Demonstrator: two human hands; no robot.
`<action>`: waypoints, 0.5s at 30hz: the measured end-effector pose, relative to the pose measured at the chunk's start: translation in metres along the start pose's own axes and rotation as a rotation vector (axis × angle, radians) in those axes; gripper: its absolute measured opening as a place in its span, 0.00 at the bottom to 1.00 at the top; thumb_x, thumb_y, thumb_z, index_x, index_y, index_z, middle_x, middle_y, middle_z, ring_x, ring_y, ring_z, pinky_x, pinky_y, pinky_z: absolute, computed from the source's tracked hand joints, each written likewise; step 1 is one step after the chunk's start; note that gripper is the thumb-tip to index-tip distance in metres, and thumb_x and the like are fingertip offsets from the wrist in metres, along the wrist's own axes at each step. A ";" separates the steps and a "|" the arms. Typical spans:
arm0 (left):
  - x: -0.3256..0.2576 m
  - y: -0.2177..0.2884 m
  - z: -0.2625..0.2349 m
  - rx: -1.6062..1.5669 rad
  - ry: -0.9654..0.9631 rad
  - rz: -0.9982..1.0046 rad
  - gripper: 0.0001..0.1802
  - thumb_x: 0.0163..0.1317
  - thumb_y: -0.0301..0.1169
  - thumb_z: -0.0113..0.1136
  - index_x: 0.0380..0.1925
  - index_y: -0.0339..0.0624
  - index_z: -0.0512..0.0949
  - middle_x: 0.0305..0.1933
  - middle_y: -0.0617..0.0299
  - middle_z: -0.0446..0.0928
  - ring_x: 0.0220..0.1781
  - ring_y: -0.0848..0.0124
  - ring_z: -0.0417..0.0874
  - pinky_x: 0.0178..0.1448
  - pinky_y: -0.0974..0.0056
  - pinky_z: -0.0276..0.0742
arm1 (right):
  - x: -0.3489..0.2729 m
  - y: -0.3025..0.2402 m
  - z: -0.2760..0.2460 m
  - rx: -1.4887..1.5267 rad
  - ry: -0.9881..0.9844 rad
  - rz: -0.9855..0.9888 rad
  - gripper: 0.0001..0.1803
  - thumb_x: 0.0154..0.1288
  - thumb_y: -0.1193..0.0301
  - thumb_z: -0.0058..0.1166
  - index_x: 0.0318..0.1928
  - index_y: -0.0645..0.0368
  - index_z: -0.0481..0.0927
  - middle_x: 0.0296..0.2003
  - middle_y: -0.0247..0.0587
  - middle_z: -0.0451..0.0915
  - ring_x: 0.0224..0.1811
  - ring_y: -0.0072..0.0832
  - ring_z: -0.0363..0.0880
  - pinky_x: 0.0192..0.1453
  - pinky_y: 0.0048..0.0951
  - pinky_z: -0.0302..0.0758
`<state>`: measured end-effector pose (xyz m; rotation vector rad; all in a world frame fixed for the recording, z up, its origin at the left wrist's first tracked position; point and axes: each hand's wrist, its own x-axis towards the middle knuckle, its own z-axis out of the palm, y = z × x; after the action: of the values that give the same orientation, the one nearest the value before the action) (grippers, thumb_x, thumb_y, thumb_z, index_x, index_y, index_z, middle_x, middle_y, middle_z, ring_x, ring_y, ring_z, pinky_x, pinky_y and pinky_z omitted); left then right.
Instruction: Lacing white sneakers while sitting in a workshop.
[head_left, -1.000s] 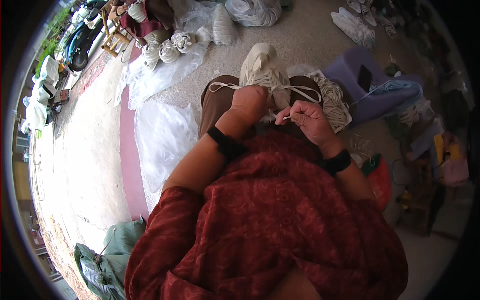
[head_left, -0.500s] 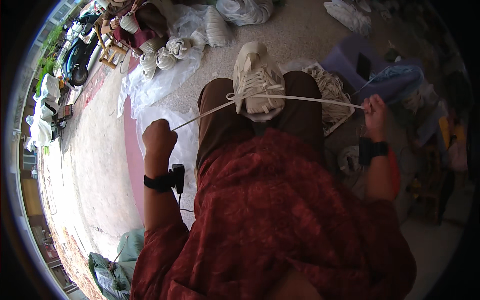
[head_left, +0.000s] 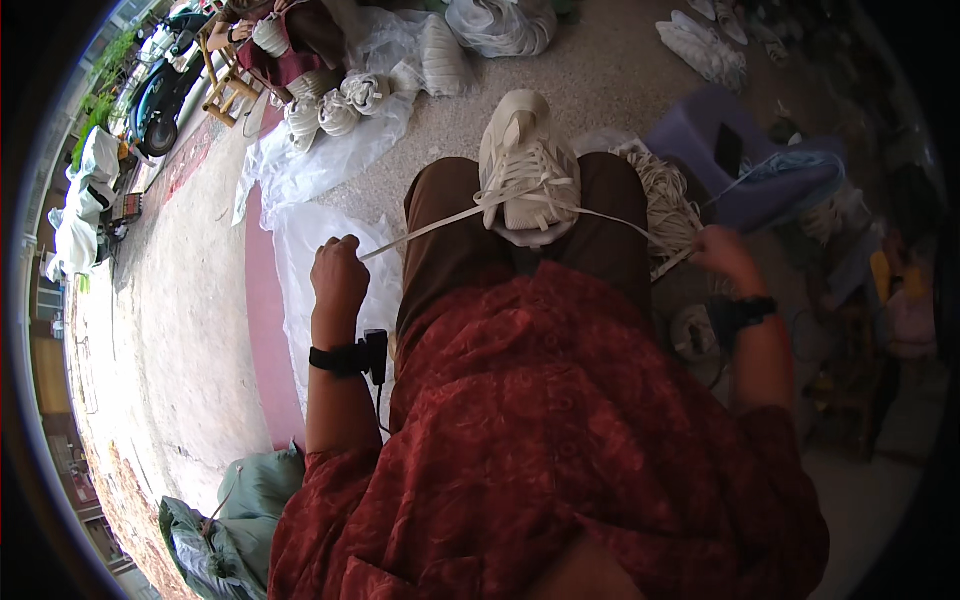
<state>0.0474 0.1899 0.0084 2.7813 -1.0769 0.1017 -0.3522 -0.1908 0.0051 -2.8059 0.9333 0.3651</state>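
Note:
A beige sneaker [head_left: 520,160] rests between my knees, its toe pointing away from me and its laces crossing over the front. From the lacing, one end of the flat cream shoelace [head_left: 430,228] runs left to my left hand [head_left: 340,275], which is closed on it. The other end sags a little as it reaches my right hand [head_left: 725,255], whose fingers are pinched on it. Both hands are held out wide, one on each side of my thighs.
A bundle of loose cream laces [head_left: 665,200] lies right of my knee. Beyond it stands a purple plastic stool [head_left: 700,140] with blue cord. Several pale shoes [head_left: 335,112] lie on plastic sheeting [head_left: 330,165] at the far left, near another seated person. A green sack [head_left: 255,490] sits at lower left.
My right hand has moved inward and lower, and its lace has gone from taut to slack. My left hand has shifted slightly right. The view has also shifted a little.

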 end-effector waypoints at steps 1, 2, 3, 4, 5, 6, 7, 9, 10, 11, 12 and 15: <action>0.005 0.012 -0.002 -0.002 0.059 0.038 0.13 0.47 0.18 0.47 0.33 0.40 0.77 0.36 0.52 0.75 0.43 0.52 0.75 0.44 0.54 0.74 | 0.012 -0.009 0.004 0.118 0.127 -0.037 0.08 0.48 0.71 0.56 0.27 0.64 0.77 0.24 0.44 0.76 0.26 0.34 0.75 0.33 0.30 0.71; 0.011 0.023 0.001 -0.103 0.209 0.151 0.14 0.47 0.18 0.48 0.33 0.41 0.77 0.36 0.53 0.75 0.42 0.53 0.75 0.44 0.55 0.73 | 0.028 -0.022 0.006 0.236 0.256 -0.076 0.08 0.49 0.71 0.56 0.27 0.64 0.77 0.21 0.42 0.76 0.24 0.32 0.74 0.31 0.30 0.71; 0.017 0.039 0.002 -0.179 0.195 0.225 0.14 0.47 0.18 0.50 0.35 0.40 0.77 0.38 0.52 0.75 0.43 0.53 0.75 0.45 0.55 0.73 | 0.041 -0.046 -0.001 0.543 0.276 -0.078 0.08 0.51 0.70 0.57 0.26 0.63 0.77 0.19 0.40 0.75 0.21 0.29 0.73 0.28 0.29 0.69; 0.023 0.057 0.000 -0.252 0.182 0.300 0.15 0.46 0.19 0.51 0.37 0.39 0.77 0.39 0.51 0.76 0.44 0.53 0.76 0.47 0.55 0.73 | 0.051 -0.075 -0.008 0.854 0.294 -0.078 0.08 0.53 0.70 0.57 0.26 0.63 0.77 0.17 0.38 0.75 0.19 0.25 0.72 0.25 0.27 0.68; 0.028 0.072 0.004 -0.302 0.159 0.358 0.13 0.48 0.21 0.53 0.36 0.39 0.77 0.39 0.51 0.76 0.43 0.53 0.76 0.45 0.55 0.73 | 0.059 -0.105 -0.012 1.053 0.205 -0.032 0.08 0.54 0.70 0.57 0.24 0.63 0.77 0.17 0.36 0.74 0.18 0.21 0.71 0.22 0.24 0.66; 0.031 0.086 0.006 -0.349 0.137 0.415 0.12 0.49 0.23 0.55 0.36 0.39 0.77 0.38 0.52 0.76 0.43 0.54 0.76 0.44 0.56 0.74 | 0.067 -0.131 -0.016 1.252 0.110 0.014 0.09 0.56 0.70 0.56 0.23 0.63 0.77 0.16 0.34 0.74 0.17 0.18 0.70 0.20 0.21 0.64; 0.035 0.098 0.008 -0.353 0.139 0.417 0.12 0.49 0.23 0.55 0.36 0.39 0.77 0.38 0.52 0.76 0.43 0.54 0.76 0.44 0.56 0.74 | 0.078 -0.147 -0.012 1.280 0.081 0.025 0.07 0.56 0.72 0.56 0.26 0.62 0.76 0.16 0.33 0.74 0.16 0.15 0.68 0.19 0.18 0.62; 0.040 0.119 0.012 -0.528 0.145 0.534 0.08 0.50 0.26 0.57 0.33 0.39 0.77 0.36 0.52 0.75 0.40 0.54 0.77 0.41 0.57 0.75 | 0.096 -0.165 0.003 1.307 0.052 0.041 0.05 0.57 0.73 0.55 0.28 0.62 0.76 0.17 0.32 0.74 0.16 0.13 0.66 0.19 0.14 0.60; 0.044 0.124 0.014 -0.530 0.146 0.534 0.08 0.50 0.26 0.57 0.33 0.39 0.77 0.36 0.52 0.75 0.40 0.54 0.77 0.41 0.57 0.75 | 0.102 -0.171 0.008 1.499 0.132 0.072 0.04 0.55 0.74 0.56 0.28 0.62 0.76 0.17 0.31 0.73 0.15 0.14 0.66 0.19 0.15 0.60; 0.047 0.127 0.018 -0.563 0.134 0.499 0.08 0.50 0.27 0.57 0.32 0.39 0.77 0.34 0.52 0.76 0.39 0.54 0.78 0.41 0.58 0.75 | 0.105 -0.179 0.008 1.690 0.209 0.104 0.04 0.53 0.76 0.57 0.28 0.63 0.76 0.18 0.30 0.73 0.15 0.14 0.65 0.18 0.17 0.60; 0.050 0.128 0.022 -0.596 0.122 0.463 0.07 0.50 0.27 0.58 0.30 0.39 0.78 0.33 0.52 0.76 0.38 0.54 0.78 0.40 0.59 0.75 | 0.107 -0.183 0.007 1.688 0.205 0.105 0.04 0.53 0.76 0.57 0.28 0.63 0.76 0.18 0.30 0.73 0.15 0.14 0.65 0.18 0.17 0.60; 0.061 0.127 0.035 -0.715 0.214 0.402 0.06 0.51 0.26 0.57 0.30 0.38 0.79 0.33 0.52 0.77 0.35 0.57 0.79 0.40 0.61 0.76 | 0.110 -0.185 0.005 1.753 0.229 0.057 0.04 0.52 0.78 0.57 0.30 0.62 0.76 0.19 0.27 0.72 0.16 0.13 0.64 0.20 0.15 0.59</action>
<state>0.0073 0.0508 -0.0028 1.8651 -1.2827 0.0452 -0.1557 -0.1057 -0.0162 -1.1796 0.7098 -0.5583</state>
